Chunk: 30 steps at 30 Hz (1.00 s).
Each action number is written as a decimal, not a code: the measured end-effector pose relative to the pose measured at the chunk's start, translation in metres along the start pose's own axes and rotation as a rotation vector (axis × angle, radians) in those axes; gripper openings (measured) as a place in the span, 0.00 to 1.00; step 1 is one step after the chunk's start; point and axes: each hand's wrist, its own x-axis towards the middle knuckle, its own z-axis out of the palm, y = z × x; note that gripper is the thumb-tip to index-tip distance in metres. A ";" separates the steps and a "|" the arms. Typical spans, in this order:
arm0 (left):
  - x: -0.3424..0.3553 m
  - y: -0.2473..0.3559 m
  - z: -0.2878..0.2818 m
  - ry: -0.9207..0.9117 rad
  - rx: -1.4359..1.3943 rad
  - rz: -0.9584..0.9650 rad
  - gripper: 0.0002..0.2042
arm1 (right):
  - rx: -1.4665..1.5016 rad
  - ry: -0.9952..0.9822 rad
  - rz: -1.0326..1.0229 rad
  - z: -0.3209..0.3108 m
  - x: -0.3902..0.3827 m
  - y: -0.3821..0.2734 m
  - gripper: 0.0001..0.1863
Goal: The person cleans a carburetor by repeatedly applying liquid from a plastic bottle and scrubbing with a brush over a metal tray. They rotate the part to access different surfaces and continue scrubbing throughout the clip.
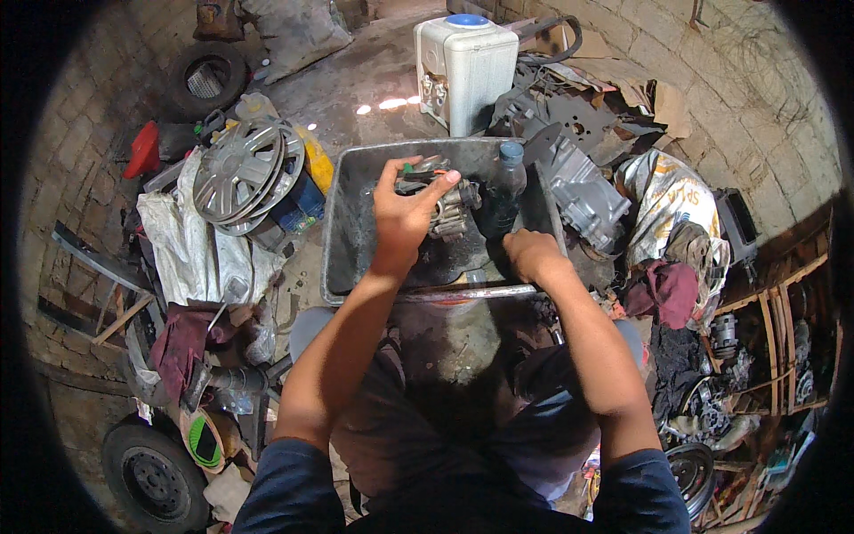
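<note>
Metal part [449,220] gripped by the left hand [403,216] over a grey tub [342,260].
Right hand [536,256] curls by the near corner, whether gripping anything I cannot tell; just beyond is a bottle [505,191], farther back a white box [480,76].

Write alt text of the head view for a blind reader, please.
A person's left-hand grip holds a grimy metal part over a dark tub, while the right-hand grip is curled beside a dark bottle. Wheel covers lie left; a pale boxy container stands beyond.
</note>
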 end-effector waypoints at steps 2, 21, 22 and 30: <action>0.000 -0.002 -0.003 0.005 0.062 0.024 0.23 | 0.008 -0.022 0.007 -0.009 -0.007 0.003 0.20; -0.004 0.021 0.005 0.091 -0.234 -0.132 0.19 | 0.882 0.965 -0.338 -0.033 -0.036 -0.045 0.39; -0.006 0.020 0.005 0.068 -0.170 -0.078 0.19 | 0.869 0.999 -0.334 -0.033 -0.031 -0.048 0.39; 0.001 0.001 -0.016 -0.143 0.413 0.377 0.16 | 0.975 1.180 -0.245 -0.036 -0.016 -0.052 0.35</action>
